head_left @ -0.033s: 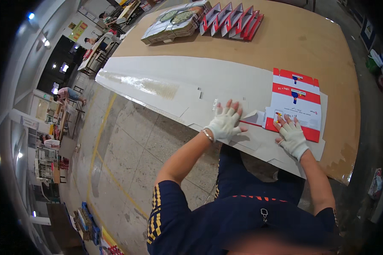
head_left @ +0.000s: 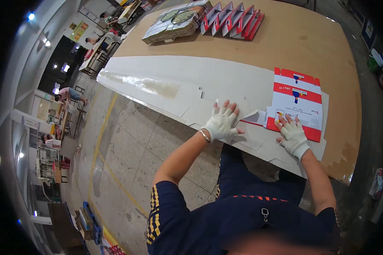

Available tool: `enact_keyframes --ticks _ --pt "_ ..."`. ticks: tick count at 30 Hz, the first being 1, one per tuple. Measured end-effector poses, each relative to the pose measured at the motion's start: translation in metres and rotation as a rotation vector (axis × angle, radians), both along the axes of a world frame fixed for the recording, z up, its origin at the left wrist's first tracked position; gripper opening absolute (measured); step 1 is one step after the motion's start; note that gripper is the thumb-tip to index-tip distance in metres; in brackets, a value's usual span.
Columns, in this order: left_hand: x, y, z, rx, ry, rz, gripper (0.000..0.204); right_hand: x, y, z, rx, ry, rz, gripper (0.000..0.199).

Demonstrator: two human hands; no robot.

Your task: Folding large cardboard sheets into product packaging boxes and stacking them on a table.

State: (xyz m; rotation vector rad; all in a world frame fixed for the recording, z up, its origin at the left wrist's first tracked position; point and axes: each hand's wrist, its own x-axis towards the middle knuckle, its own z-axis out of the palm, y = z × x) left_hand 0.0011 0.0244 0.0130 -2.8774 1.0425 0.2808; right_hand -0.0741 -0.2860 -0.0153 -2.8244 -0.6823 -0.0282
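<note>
Both hands are in white fingerless gloves, lying flat with nothing gripped. The left hand (head_left: pixel 220 123) is spread wide, palm down on the long white cardboard sheet (head_left: pixel 187 80) near the front edge of the tabletop (head_left: pixel 310 42). The right hand (head_left: pixel 293 137) presses its open fingers on the lower edge of the red and white flat carton (head_left: pixel 297 106), which lies on the white sheet's right end. A small white flap (head_left: pixel 256 117) sticks out between the hands; can't tell which piece it belongs to. Far end: a stack of red folded cartons (head_left: pixel 233 19) beside a bundle of flat printed boxes (head_left: pixel 174 21), too small to read.
</note>
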Motion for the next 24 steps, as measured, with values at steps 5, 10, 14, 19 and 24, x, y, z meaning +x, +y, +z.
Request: enact_keyframes --ticks 5,10,14,19,24 --pt "-0.004 0.021 0.046 0.219 -0.052 -0.081 0.074 0.002 0.005 -0.002 -0.004 -0.001 0.005 0.064" --pt "-0.001 0.022 0.025 0.221 -0.12 -0.131 0.058 -0.002 -0.003 -0.018 0.008 -0.005 -0.024 0.068" --pt "0.002 0.036 0.007 -0.107 -0.128 -0.088 0.034 -0.005 -0.001 -0.025 0.006 -0.06 -0.024 0.069" --pt "0.011 0.01 -0.035 -0.902 -0.412 0.522 0.064 -0.003 -0.001 -0.017 -0.009 -0.007 -0.056 0.069" --pt "0.021 -0.014 -0.063 -1.669 -0.086 0.887 0.095 0.004 0.011 0.0 0.062 0.011 -0.011 0.064"
